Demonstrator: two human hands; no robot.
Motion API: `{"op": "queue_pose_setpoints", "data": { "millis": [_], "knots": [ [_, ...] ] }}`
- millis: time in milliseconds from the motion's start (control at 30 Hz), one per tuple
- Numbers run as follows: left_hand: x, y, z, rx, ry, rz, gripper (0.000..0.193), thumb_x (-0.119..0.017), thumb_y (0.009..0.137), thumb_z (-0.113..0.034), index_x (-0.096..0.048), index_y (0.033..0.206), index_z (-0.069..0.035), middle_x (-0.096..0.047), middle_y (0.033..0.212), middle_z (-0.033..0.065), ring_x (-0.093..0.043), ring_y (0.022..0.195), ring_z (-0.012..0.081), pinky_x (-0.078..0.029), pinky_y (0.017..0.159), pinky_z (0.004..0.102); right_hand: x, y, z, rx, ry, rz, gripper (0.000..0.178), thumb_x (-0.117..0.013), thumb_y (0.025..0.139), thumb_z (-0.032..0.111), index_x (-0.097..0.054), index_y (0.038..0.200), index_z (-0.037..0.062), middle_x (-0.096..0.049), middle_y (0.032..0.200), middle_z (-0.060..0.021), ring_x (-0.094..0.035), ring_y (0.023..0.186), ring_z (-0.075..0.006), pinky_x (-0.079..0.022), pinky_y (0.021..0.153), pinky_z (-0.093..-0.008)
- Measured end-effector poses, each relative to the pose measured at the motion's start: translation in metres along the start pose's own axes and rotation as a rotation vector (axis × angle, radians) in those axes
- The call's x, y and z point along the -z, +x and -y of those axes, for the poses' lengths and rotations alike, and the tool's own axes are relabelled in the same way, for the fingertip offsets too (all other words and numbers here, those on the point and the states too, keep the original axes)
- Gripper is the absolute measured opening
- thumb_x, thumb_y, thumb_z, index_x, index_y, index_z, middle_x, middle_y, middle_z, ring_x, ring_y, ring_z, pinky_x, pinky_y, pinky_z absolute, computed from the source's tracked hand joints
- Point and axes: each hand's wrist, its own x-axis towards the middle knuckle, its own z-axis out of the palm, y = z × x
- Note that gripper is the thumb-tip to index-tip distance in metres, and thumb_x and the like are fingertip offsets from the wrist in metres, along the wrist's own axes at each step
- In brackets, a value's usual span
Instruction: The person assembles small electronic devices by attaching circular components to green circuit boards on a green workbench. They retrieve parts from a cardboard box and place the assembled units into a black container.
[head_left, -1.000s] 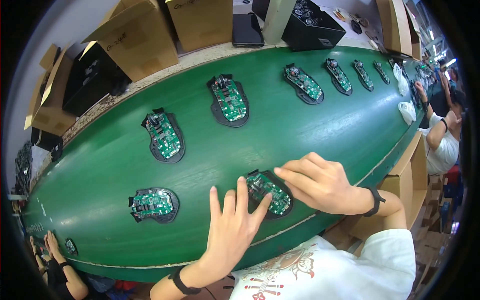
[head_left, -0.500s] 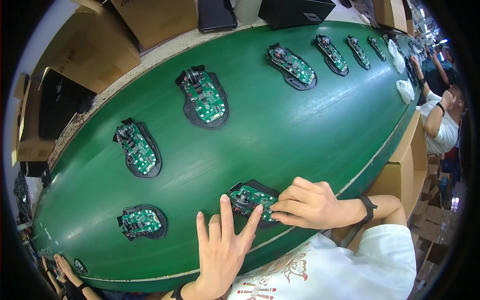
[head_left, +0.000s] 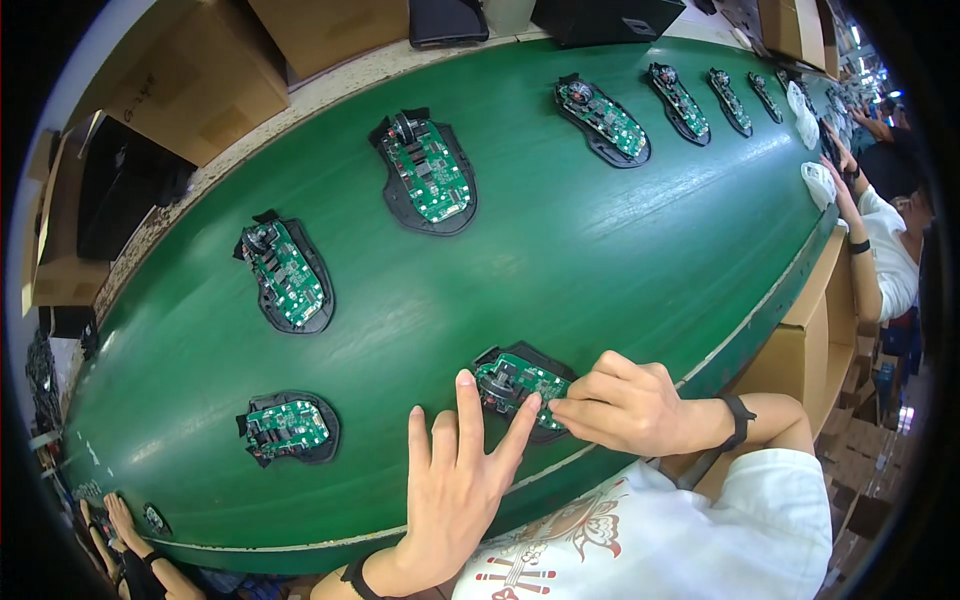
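A black plastic housing holding a green circuit board [head_left: 520, 378] lies on the green work surface in front of me. My left hand [head_left: 455, 480] has its fingers spread, with one fingertip on or just over the board near its middle. My right hand [head_left: 625, 408] is closed in a pinch at the right end of the same board. Whatever sits between its fingertips is too small or hidden to make out. That hand covers part of the housing's right end.
Similar housings with boards lie left [head_left: 290, 430], farther back [head_left: 430, 175] and in a row at far right [head_left: 605, 120]. Cardboard boxes [head_left: 190, 90] line the far edge. An open carton [head_left: 800, 330] stands right. Other people's hands [head_left: 130, 525] show lower left; another person [head_left: 885, 240] is at right.
The whole view has shifted a little, so most things appear higher and farther right. Both my hands keep nearly the same pose at the board. The person at right has lowered an arm toward the surface.
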Motion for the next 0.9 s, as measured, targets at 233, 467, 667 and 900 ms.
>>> {"op": "queue_pose_setpoints", "data": {
  "millis": [233,467,667,900],
  "knots": [
    [0.005,0.003,0.004,-0.044,-0.001,-0.021,0.069,-0.069,0.083,-0.023,-0.045,0.147,-0.031,-0.044,0.139,0.0269,-0.054,0.091,0.0278,-0.047,0.095,0.0538,-0.002,0.003,-0.004,0.024,0.033,-0.023,0.022,-0.082,0.064,0.008,-0.074,0.085,0.0096,-0.063,0.079,0.0029,-0.054,0.066,-0.0132,-0.041,0.042,-0.0260],
    [0.010,0.009,0.007,-0.069,-0.013,-0.044,0.066,-0.073,0.081,-0.026,-0.051,0.142,-0.031,-0.048,0.135,0.0238,-0.053,0.087,0.0266,-0.048,0.091,0.0511,0.013,0.003,-0.002,-0.049,0.071,0.120,0.018,-0.078,0.075,0.013,-0.074,0.092,0.0090,-0.062,0.082,0.0018,-0.058,0.073,-0.0141,-0.045,0.046,-0.0285],
    [0.000,0.002,0.012,-0.053,0.071,-0.166,0.067,-0.082,0.069,-0.032,-0.059,0.132,-0.035,-0.051,0.123,0.0159,-0.052,0.086,0.0267,-0.043,0.080,0.0406,0.021,0.007,0.003,-0.107,0.049,0.193,0.024,-0.071,0.085,0.019,-0.072,0.108,0.0109,-0.064,0.089,-0.0001,-0.062,0.080,-0.0178,-0.050,0.054,-0.0328],
    [0.014,-0.044,0.056,0.162,0.000,-0.229,0.054,-0.081,0.069,-0.044,-0.065,0.118,-0.028,-0.052,0.114,0.0157,-0.053,0.094,0.0330,-0.042,0.087,0.0458,0.055,0.015,0.005,-0.074,-0.165,0.245,0.021,-0.069,0.087,0.020,-0.071,0.107,0.0118,-0.065,0.093,-0.0009,-0.063,0.084,-0.0201,-0.051,0.059,-0.0343]
  ]
}}
